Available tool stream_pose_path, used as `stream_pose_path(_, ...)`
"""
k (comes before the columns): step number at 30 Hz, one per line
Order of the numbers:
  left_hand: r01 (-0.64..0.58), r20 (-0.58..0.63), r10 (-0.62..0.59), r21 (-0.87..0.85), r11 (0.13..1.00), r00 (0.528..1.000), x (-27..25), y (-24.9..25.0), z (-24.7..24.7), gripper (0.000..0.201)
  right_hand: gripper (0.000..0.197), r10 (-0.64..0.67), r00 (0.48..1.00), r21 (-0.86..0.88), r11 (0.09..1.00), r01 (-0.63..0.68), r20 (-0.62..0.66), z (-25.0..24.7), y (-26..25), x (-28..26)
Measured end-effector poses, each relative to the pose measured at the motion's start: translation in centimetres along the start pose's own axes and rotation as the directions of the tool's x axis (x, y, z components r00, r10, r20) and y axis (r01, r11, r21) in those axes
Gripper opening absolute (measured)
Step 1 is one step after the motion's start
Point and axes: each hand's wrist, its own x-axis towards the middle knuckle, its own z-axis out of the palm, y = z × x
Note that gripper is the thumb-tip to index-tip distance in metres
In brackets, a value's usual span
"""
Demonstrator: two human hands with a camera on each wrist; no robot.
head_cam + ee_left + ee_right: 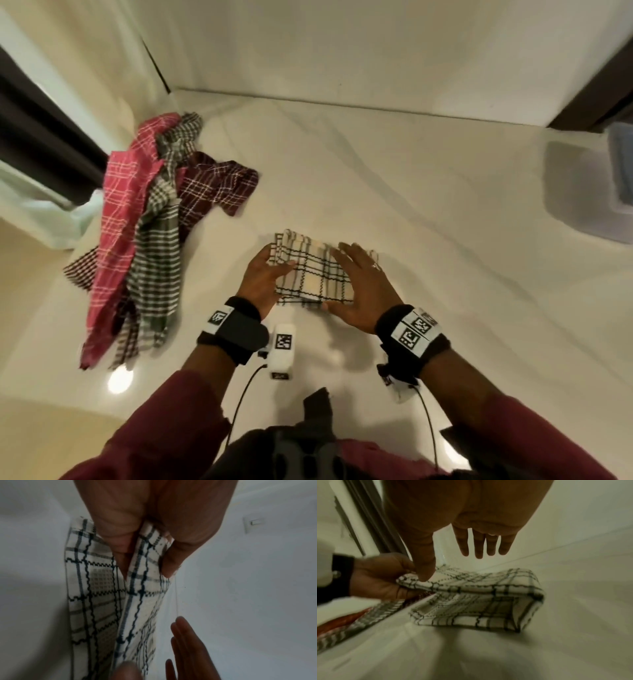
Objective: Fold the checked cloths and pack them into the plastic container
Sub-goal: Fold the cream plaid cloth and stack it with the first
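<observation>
A cream cloth with black checks (313,270) lies folded on the white surface in front of me. My left hand (274,263) grips its left edge. In the left wrist view the thumb and fingers of the left hand (144,550) pinch a raised layer of the cloth (102,601). My right hand (356,281) is spread flat over the cloth's right side with straight fingers. In the right wrist view the thumb of the right hand (452,566) touches the top layer of the cloth (479,601), and the upper fold stands lifted off the lower one. The plastic container (620,171) stands at the far right edge, partly cut off.
A loose pile of checked cloths (144,222), pink, grey-green and maroon, lies at the left and hangs toward the surface's near-left edge. Walls close the back. A dark frame (41,137) runs along the far left.
</observation>
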Motion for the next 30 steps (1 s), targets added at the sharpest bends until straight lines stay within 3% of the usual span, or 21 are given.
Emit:
stream_pose_path(4,-0.022,-0.038,0.02,-0.046,0.999,0.999,0.5,-1.0,-0.7,0.035,0.111,-0.023,0.994,-0.243,0.969,0.049,0.11,2.4,0.1,2.1)
stream_pose_path(9,-0.055,-0.122,0.06,0.045,0.997,0.991,1.6,-2.6,-2.1,0.034,0.116,0.017,0.954,-0.332,0.939,0.088,0.299,4.6,0.9,4.2)
stream_pose_path(11,-0.069,-0.161,0.1,0.187,0.98,0.982,2.3,-2.8,-2.5,0.035,0.119,0.012,0.938,-0.362,0.924,0.122,0.346,5.1,1.9,4.4)
stream_pose_path(13,-0.102,-0.178,0.188,0.407,0.908,0.966,2.7,-3.0,-2.7,0.043,0.119,0.004,0.935,-0.377,0.916,0.138,0.354,5.3,2.5,4.4)
stream_pose_path(15,-0.136,-0.158,0.303,0.639,0.757,0.94,2.4,-3.3,-2.3,0.062,0.116,0.011,0.939,-0.386,0.913,0.131,0.344,5.6,2.6,4.3)
stream_pose_path(16,-0.15,-0.114,0.381,0.789,0.596,0.917,2.1,-3.5,-1.9,0.074,0.115,0.019,0.942,-0.39,0.913,0.12,0.335,5.7,2.6,4.3)
stream_pose_path(18,-0.144,0.056,0.462,0.977,0.156,0.885,1.5,-3.9,-1.4,0.088,0.113,0.034,0.945,-0.394,0.913,0.102,0.325,5.8,2.5,4.3)
stream_pose_path(20,-0.24,0.295,0.393,0.953,-0.184,0.871,1.9,-4.7,-1.2,0.079,0.112,0.038,0.947,-0.399,0.912,0.098,0.318,5.7,2.7,4.0)
stream_pose_path(22,-0.324,0.441,0.25,0.858,-0.399,0.862,2.7,-5.7,-1.6,0.068,0.109,0.038,0.946,-0.407,0.908,0.102,0.322,5.3,3.2,3.2)
stream_pose_path(23,-0.343,0.457,0.19,0.833,-0.434,0.869,3.0,-6.2,-1.9,0.068,0.107,0.035,0.947,-0.408,0.907,0.103,0.318,5.1,3.5,2.7)
stream_pose_path(26,-0.374,0.461,0.123,0.826,-0.422,0.879,3.2,-7.5,-1.7,0.068,0.1,0.064,0.957,-0.43,0.9,0.067,0.284,4.3,4.5,0.8)
stream_pose_path(30,-0.346,0.423,0.127,0.853,-0.392,0.897,2.9,-7.8,-0.6,0.072,0.095,0.192,0.966,-0.384,0.916,-0.114,0.172,3.6,5.3,-1.4)
